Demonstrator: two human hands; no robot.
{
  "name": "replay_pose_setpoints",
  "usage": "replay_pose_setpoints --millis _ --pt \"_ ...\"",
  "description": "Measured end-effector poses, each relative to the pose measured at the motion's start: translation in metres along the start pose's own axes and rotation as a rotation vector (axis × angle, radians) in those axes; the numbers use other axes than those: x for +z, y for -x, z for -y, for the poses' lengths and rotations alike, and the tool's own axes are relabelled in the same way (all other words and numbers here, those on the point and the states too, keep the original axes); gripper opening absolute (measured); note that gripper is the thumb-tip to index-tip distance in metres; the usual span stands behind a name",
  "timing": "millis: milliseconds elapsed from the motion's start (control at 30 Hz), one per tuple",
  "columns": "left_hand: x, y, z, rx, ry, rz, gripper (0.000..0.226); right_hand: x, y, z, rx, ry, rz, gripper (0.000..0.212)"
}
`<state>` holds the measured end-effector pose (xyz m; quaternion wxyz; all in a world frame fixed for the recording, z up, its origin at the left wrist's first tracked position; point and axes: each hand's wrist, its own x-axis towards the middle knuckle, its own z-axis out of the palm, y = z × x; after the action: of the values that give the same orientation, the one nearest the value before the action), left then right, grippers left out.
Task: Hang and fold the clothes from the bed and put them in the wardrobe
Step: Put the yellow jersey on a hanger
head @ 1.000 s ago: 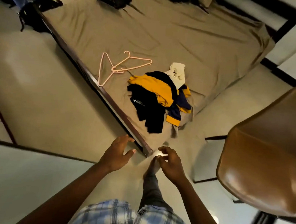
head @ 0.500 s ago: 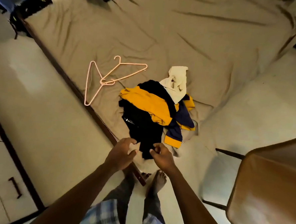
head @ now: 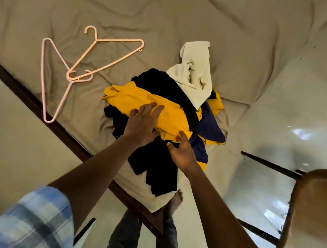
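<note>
Left hand [head: 142, 122] lies flat, fingers straight, pressing the yellow garment [head: 171, 114] atop the clothes pile [head: 152, 161] — likely to steady it — while the right hand [head: 182, 151], just beside it, curls thumb and fingers on that garment's near edge, apparently to lift it, pink hangers [head: 71, 75] waiting beyond the left hand on the bed [head: 240, 42].

A wide bed [head: 184, 19] lies under a creased tan sheet [head: 239, 52], with a dark wooden frame [head: 66, 136] along its edge. The pale, glossy floor [head: 274, 111] catches bright patches of light near a brown chair [head: 310, 209] on dark legs [head: 267, 163].
</note>
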<state>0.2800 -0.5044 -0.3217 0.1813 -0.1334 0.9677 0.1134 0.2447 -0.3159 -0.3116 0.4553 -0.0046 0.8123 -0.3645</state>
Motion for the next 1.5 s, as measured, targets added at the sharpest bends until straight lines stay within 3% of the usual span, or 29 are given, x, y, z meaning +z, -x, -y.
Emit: replay_pose_setpoints --millis 133,233,400,567,700,833,933,1133,1267,1333,1433,1500 --pt "-0.001 -0.015 0.024 0.028 -0.038 -0.083 0.049 0.014 -0.005 -0.001 0.072 -0.053 -0.036 0.072" --pt "-0.031 -0.003 0.035 0.055 0.307 -0.146 0.042 0.022 0.005 0.016 0.023 -0.025 -0.128 0.084" --pt "-0.112 0.064 0.027 0.244 0.666 -0.29 0.037 0.018 0.042 0.071 -0.185 0.052 -0.37 0.101" --pt "-0.21 0.119 0.044 0.134 1.127 -0.371 0.032 0.002 0.082 0.147 -0.499 0.034 -0.416 0.065" --pt "-0.268 0.141 0.078 -0.186 1.357 -0.445 0.049 -0.025 0.121 0.211 -0.582 -0.006 -0.31 0.039" --pt "-0.324 0.157 0.095 -0.185 1.455 -0.56 0.017 -0.047 0.162 0.266 -0.618 0.007 -0.157 0.019" --pt "-0.351 0.172 0.098 -0.13 1.35 -0.558 0.012 -0.054 0.185 0.287 -0.616 -0.04 -0.099 0.032" --pt "-0.369 0.205 0.106 -0.098 0.964 -0.57 0.024 -0.066 0.217 0.3 -0.661 -0.035 -0.138 0.036" --pt "-0.396 0.236 0.112 -0.065 0.819 -0.396 0.034 -0.081 0.242 0.303 -0.747 -0.024 -0.168 0.041" --pt "-0.41 0.249 0.114 -0.047 0.634 -0.367 0.036 -0.094 0.253 0.303 -0.803 -0.024 -0.176 0.046" --pt "-0.42 0.262 0.112 -0.039 0.334 -0.421 0.045 -0.111 0.266 0.307 -0.905 -0.025 -0.19 0.047" --pt "-0.422 0.27 0.11 -0.049 0.292 -0.525 0.041 -0.121 0.275 0.312 -0.944 -0.032 -0.197 0.048"
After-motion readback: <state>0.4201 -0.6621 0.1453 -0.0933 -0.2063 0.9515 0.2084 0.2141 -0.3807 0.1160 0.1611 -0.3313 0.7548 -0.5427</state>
